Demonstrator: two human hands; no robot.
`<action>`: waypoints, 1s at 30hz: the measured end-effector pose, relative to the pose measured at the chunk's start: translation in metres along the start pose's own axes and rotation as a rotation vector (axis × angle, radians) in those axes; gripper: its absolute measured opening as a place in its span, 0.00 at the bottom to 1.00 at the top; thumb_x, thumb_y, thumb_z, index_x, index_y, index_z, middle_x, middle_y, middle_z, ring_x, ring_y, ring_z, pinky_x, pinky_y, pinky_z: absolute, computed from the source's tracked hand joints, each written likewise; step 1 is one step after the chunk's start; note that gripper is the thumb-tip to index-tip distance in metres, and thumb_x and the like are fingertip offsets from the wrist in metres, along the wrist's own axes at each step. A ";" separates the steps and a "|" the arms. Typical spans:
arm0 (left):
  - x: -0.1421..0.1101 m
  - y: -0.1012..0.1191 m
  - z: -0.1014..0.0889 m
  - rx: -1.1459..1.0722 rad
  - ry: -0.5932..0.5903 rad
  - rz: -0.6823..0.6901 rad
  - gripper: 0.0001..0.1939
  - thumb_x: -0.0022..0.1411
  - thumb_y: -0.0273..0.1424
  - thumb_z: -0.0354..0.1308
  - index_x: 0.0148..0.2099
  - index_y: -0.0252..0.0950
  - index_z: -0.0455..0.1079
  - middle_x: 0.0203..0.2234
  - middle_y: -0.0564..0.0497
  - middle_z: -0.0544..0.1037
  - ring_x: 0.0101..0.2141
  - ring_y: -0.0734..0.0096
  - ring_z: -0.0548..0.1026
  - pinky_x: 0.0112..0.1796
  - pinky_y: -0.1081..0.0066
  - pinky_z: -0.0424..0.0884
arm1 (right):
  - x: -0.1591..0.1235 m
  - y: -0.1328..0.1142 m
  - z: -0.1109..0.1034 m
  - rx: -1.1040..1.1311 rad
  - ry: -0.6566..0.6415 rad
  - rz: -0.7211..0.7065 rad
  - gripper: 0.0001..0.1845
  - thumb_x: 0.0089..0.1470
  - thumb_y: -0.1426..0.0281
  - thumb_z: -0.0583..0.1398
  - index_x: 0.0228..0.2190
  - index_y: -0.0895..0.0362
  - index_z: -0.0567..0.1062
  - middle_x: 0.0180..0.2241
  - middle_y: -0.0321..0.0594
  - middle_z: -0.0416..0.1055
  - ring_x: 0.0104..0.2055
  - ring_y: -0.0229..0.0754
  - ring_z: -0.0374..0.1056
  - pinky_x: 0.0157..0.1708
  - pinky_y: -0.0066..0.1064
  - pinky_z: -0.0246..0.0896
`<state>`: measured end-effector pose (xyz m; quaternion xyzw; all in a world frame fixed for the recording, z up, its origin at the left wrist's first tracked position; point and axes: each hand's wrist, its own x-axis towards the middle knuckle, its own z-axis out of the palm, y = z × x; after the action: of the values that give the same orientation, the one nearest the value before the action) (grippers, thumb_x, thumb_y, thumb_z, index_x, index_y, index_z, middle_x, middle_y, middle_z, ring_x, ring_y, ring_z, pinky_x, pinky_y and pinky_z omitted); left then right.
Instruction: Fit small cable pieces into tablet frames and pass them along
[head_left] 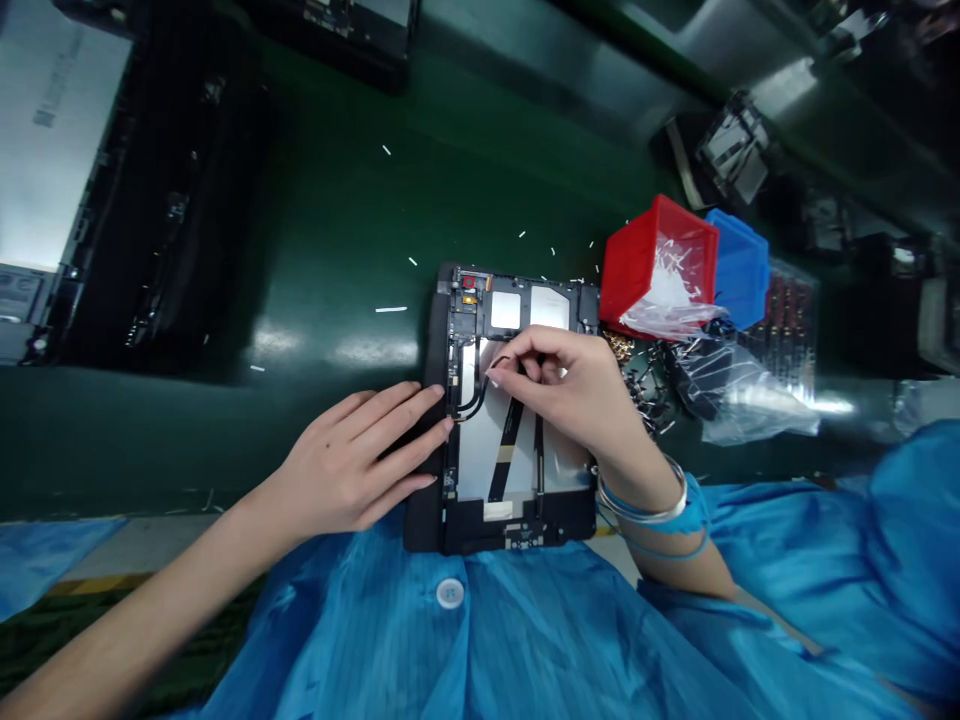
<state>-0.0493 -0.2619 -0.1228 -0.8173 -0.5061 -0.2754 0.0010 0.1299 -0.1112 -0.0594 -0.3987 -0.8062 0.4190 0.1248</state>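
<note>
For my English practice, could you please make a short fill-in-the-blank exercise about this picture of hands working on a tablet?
The right hand holds a thin black ____ above the open tablet.
A metal bangle sits on the ____ wrist.
The bin beside the blue bin is ____.

Missing words: cable; right; red.

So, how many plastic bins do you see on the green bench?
2: a red plastic bin beside the black tablet frame, and a blue plastic bin right of it. Others may be hidden.
</note>
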 end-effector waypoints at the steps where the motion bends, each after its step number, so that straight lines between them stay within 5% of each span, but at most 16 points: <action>1: 0.001 0.000 0.000 -0.009 -0.002 0.002 0.18 0.66 0.34 0.52 0.54 0.33 0.68 0.52 0.37 0.74 0.51 0.51 0.74 0.41 0.61 0.74 | 0.002 0.001 -0.001 -0.001 -0.021 -0.009 0.04 0.47 0.74 0.64 0.23 0.57 0.74 0.18 0.28 0.61 0.22 0.29 0.55 0.24 0.26 0.50; 8: 0.008 0.003 -0.002 0.059 -0.012 0.017 0.15 0.65 0.34 0.52 0.50 0.33 0.71 0.51 0.37 0.75 0.48 0.51 0.75 0.44 0.57 0.72 | 0.005 0.001 -0.003 0.000 -0.067 -0.013 0.02 0.48 0.74 0.63 0.25 0.58 0.75 0.20 0.29 0.67 0.22 0.29 0.54 0.24 0.25 0.50; 14: 0.011 0.000 0.002 0.009 -0.061 0.032 0.23 0.66 0.38 0.52 0.60 0.35 0.66 0.57 0.39 0.70 0.55 0.51 0.69 0.55 0.55 0.64 | 0.005 0.000 -0.001 -0.004 -0.046 -0.003 0.03 0.48 0.74 0.63 0.24 0.57 0.74 0.20 0.29 0.66 0.22 0.29 0.55 0.24 0.26 0.50; 21: 0.023 -0.007 -0.005 0.052 -0.103 0.176 0.20 0.70 0.34 0.45 0.57 0.29 0.67 0.58 0.43 0.68 0.59 0.57 0.66 0.62 0.56 0.53 | 0.007 -0.002 0.001 -0.112 -0.028 -0.008 0.04 0.48 0.75 0.62 0.23 0.57 0.73 0.19 0.28 0.65 0.22 0.30 0.56 0.25 0.26 0.50; 30: 0.029 -0.013 -0.006 -0.048 -0.139 0.204 0.19 0.70 0.31 0.44 0.56 0.31 0.68 0.57 0.43 0.69 0.58 0.60 0.67 0.58 0.60 0.63 | 0.008 -0.004 0.003 -0.175 -0.025 -0.015 0.05 0.48 0.76 0.61 0.22 0.56 0.72 0.18 0.28 0.63 0.22 0.30 0.56 0.25 0.26 0.50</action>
<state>-0.0531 -0.2337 -0.1081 -0.8815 -0.4125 -0.2284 -0.0257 0.1209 -0.1083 -0.0594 -0.3967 -0.8442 0.3511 0.0825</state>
